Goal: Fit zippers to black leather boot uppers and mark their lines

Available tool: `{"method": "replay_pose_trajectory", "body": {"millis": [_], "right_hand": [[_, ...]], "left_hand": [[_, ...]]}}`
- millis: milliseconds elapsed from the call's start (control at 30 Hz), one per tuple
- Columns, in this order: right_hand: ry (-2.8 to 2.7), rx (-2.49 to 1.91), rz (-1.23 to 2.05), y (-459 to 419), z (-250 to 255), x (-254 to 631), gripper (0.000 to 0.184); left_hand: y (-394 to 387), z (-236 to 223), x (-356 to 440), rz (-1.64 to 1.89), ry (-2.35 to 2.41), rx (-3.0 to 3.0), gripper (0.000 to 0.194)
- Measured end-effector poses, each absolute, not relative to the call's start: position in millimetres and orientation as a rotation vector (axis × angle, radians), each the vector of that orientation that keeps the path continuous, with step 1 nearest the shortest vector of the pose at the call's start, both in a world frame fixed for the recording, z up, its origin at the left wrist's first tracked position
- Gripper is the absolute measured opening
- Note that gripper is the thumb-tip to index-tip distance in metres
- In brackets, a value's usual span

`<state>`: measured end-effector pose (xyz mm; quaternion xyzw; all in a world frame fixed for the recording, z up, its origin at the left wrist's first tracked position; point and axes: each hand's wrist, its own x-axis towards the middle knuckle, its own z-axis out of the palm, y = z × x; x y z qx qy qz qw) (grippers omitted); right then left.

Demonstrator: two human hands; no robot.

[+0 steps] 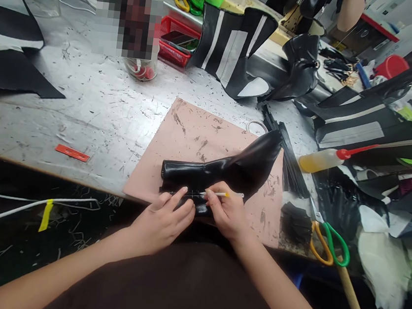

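Observation:
A shiny black leather boot upper lies on its side on a pinkish board, its narrow shaft to the left and its wide end to the upper right. At its near edge, the fingers of my left hand press and hold the leather. My right hand pinches a thin white pen with a yellow band, its tip at the leather close to my left fingertips. What the tip marks there is too small to make out.
Scissors and a bottle of yellow liquid lie right of the board, beside black strips. More boot uppers stand behind. A red basket and jar are at the back. An orange-red strip lies left.

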<state>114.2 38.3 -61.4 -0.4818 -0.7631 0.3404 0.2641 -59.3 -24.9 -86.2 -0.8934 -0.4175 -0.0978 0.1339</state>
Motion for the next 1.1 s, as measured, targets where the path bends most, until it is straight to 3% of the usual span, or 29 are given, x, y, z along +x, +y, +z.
{"method": "replay_pose_trajectory", "body": {"millis": [1100], "right_hand": [[-2.029, -1.306, 0.911, 35.7, -65.4, 115.4, 0.015]], "left_hand": [[-26.3, -89.3, -60.7, -0.292, -1.216, -2.617, 0.030]]}}
